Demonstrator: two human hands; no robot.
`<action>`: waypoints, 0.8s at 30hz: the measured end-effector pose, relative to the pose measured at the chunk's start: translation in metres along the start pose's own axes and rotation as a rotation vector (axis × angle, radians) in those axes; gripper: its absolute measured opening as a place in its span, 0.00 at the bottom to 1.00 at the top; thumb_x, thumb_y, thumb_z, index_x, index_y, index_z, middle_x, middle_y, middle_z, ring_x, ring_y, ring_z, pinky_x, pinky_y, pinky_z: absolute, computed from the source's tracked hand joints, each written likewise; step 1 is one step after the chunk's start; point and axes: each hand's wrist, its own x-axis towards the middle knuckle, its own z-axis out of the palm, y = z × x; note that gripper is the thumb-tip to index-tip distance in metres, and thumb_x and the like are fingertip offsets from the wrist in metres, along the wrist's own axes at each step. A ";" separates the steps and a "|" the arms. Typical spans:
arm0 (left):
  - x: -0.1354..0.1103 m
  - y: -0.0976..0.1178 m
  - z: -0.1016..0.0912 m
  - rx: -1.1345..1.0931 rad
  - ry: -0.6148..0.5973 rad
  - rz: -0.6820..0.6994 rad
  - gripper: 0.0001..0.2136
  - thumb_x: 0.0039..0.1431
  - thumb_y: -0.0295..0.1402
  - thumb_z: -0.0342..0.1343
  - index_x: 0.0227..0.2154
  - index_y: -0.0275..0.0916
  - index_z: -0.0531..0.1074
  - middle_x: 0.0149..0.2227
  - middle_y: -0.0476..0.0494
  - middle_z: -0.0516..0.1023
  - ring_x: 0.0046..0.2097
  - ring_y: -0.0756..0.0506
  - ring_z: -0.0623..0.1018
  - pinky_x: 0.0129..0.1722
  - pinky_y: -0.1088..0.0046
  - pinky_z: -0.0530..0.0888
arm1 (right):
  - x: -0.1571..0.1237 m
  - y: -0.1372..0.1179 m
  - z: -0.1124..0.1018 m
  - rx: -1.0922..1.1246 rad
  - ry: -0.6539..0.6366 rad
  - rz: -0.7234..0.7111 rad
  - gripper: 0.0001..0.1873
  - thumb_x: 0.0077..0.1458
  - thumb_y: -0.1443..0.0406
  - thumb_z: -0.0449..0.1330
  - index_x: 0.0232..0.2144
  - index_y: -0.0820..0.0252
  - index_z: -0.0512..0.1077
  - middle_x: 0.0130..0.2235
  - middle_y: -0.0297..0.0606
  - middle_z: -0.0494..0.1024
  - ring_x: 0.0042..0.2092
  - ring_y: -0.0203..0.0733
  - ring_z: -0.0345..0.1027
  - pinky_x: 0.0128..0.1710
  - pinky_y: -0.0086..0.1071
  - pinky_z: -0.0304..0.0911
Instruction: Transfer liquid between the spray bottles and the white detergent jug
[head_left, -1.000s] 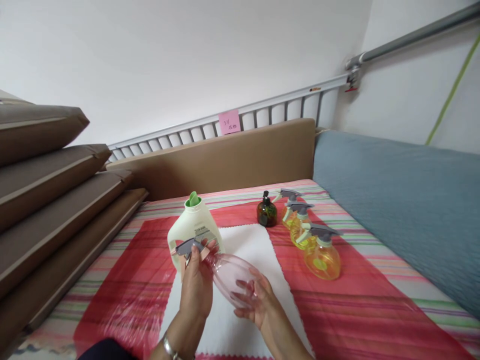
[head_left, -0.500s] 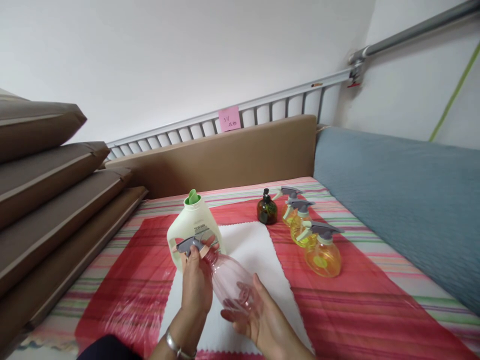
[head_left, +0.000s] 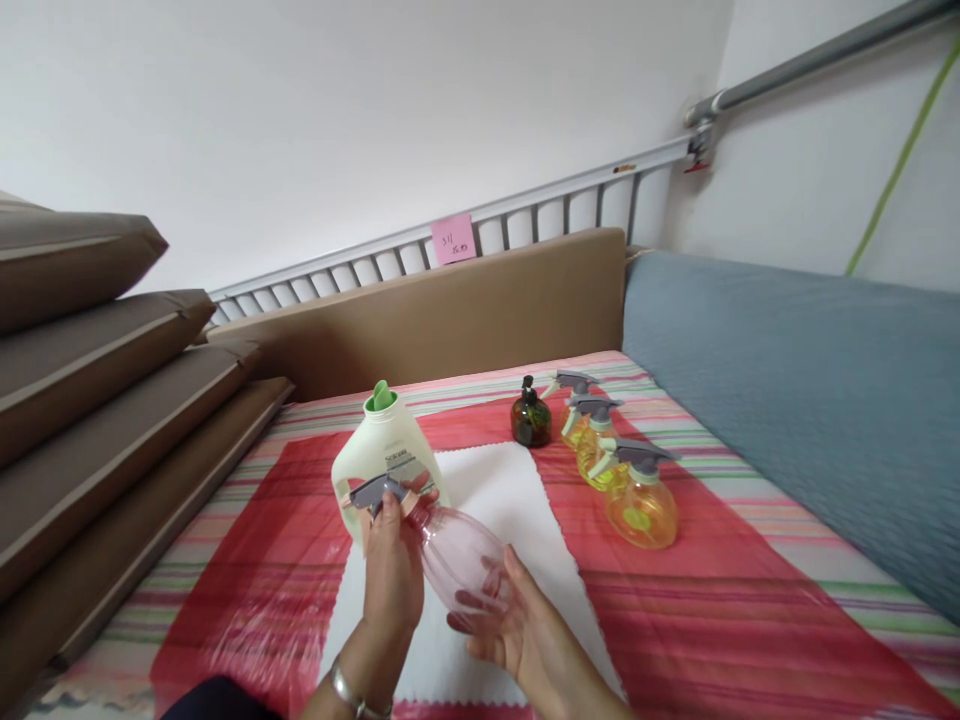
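A clear pink spray bottle (head_left: 463, 560) lies tilted between my two hands, over a white scalloped mat (head_left: 517, 500). Its grey trigger head (head_left: 375, 490) points left. My left hand (head_left: 396, 560) is closed round the neck and trigger head. At the lower end, my right hand (head_left: 525, 630) wraps its fingers round the base, some of them seen through the clear wall. Just behind the trigger head stands a pale green jug (head_left: 390, 435) with an open mouth and a green spout.
To the right stand three yellow spray bottles (head_left: 641, 510) with grey trigger heads, beside a dark pump bottle (head_left: 531, 420). Stacked brown cushions (head_left: 112, 370) rise at the left. A brown padded board (head_left: 450, 315) closes the back, a blue padded panel (head_left: 787, 370) the right.
The view has shifted slightly. My right hand has moved a little on the base of the pink bottle; both hands keep hold of it.
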 end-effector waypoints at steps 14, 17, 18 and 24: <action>-0.004 -0.004 0.000 0.060 0.021 -0.018 0.18 0.56 0.40 0.56 0.48 0.43 0.64 0.42 0.41 0.77 0.38 0.45 0.79 0.41 0.67 0.73 | 0.002 -0.002 -0.006 0.030 -0.038 0.112 0.25 0.55 0.45 0.51 0.43 0.58 0.57 0.31 0.48 0.78 0.32 0.54 0.76 0.22 0.29 0.65; -0.006 -0.007 -0.003 0.118 0.014 -0.048 0.17 0.55 0.42 0.57 0.44 0.39 0.67 0.42 0.39 0.77 0.38 0.45 0.78 0.40 0.67 0.73 | 0.001 -0.004 -0.007 -0.005 -0.040 0.166 0.29 0.54 0.42 0.48 0.44 0.59 0.57 0.30 0.48 0.78 0.32 0.54 0.76 0.20 0.28 0.64; -0.006 -0.007 -0.004 0.128 0.011 -0.054 0.17 0.55 0.42 0.57 0.44 0.39 0.67 0.42 0.39 0.77 0.38 0.45 0.78 0.41 0.67 0.73 | 0.001 -0.004 -0.006 -0.022 -0.043 0.159 0.30 0.54 0.42 0.48 0.46 0.59 0.56 0.29 0.48 0.78 0.31 0.54 0.76 0.19 0.27 0.64; -0.001 -0.002 -0.006 0.060 -0.033 -0.019 0.17 0.56 0.39 0.56 0.47 0.43 0.63 0.39 0.42 0.78 0.40 0.44 0.78 0.41 0.67 0.72 | -0.003 0.003 -0.006 -0.067 -0.195 0.021 0.41 0.50 0.46 0.58 0.57 0.53 0.44 0.35 0.43 0.78 0.35 0.52 0.76 0.25 0.30 0.67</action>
